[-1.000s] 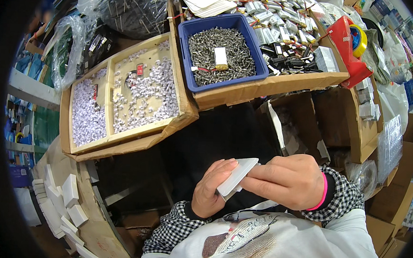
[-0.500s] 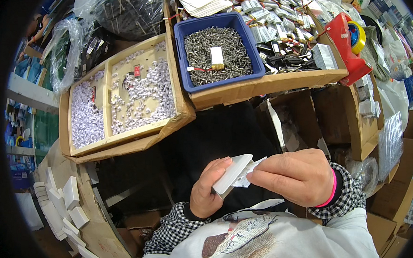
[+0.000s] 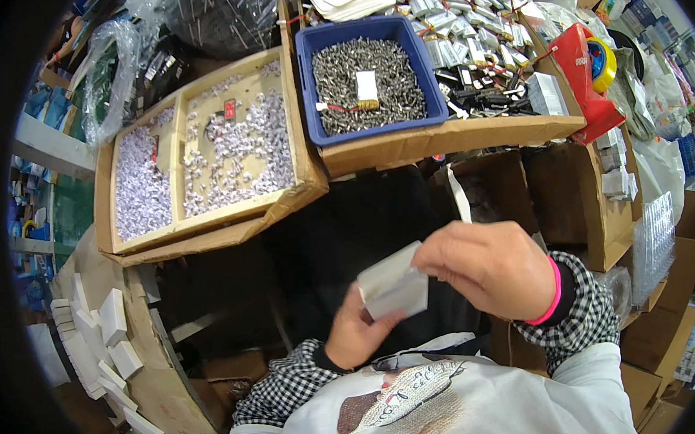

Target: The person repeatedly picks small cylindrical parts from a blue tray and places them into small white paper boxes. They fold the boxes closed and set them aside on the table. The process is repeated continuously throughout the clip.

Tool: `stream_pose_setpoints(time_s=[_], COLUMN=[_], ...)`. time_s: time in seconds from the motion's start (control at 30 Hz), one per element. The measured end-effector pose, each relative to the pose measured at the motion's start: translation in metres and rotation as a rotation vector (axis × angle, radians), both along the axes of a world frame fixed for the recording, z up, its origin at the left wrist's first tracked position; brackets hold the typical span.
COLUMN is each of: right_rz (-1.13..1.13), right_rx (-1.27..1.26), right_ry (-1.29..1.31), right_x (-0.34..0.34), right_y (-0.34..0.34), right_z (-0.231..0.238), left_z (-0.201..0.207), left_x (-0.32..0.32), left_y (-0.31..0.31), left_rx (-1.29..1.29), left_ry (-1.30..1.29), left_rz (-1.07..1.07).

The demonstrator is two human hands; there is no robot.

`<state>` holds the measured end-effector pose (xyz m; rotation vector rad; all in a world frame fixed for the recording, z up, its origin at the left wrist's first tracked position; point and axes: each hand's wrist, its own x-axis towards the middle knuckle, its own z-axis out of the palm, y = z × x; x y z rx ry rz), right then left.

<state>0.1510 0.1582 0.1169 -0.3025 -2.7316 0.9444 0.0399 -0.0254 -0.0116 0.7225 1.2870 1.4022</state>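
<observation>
In front of my body I hold a small flat white box [image 3: 401,297], its two pale panels at an angle to each other. My left hand [image 3: 355,334] grips its lower left end between thumb and fingers. Above, my right hand [image 3: 492,270], with a pink band at the wrist, has its bent fingertips pinched together on the box's upper right edge. The paper slip seen earlier cannot be made out now, and the fingers hide part of that edge.
A divided wooden tray [image 3: 242,207] of small white pieces lies beyond, left. Beside it a blue bin [image 3: 439,112] holds small metal parts. Battery-like packs [image 3: 482,43] and a red tape dispenser [image 3: 575,80] are at right. White boxes [image 3: 113,319] lie at lower left.
My right hand has moved up and left to the box's upper edge. The box has turned, showing its panels more broadly, and the white paper slip has gone from sight.
</observation>
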Motion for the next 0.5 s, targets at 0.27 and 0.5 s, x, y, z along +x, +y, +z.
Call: stream_pose_setpoints(time_s=[0.27,0.5], right_rz=[-0.140,0.065], right_rx=[-0.554,-0.253], right_ry=[-0.475,-0.346], right_x=[-0.013,-0.017], right_y=[0.020,0.040], right_z=[-0.019,-0.022], left_z=[-0.010,-0.015], left_x=[-0.003,-0.007], left_y=[-0.003,-0.003], left_rx=[-0.126,-0.193], left_ry=[-0.153,-0.184], left_rz=[-0.252,-0.289])
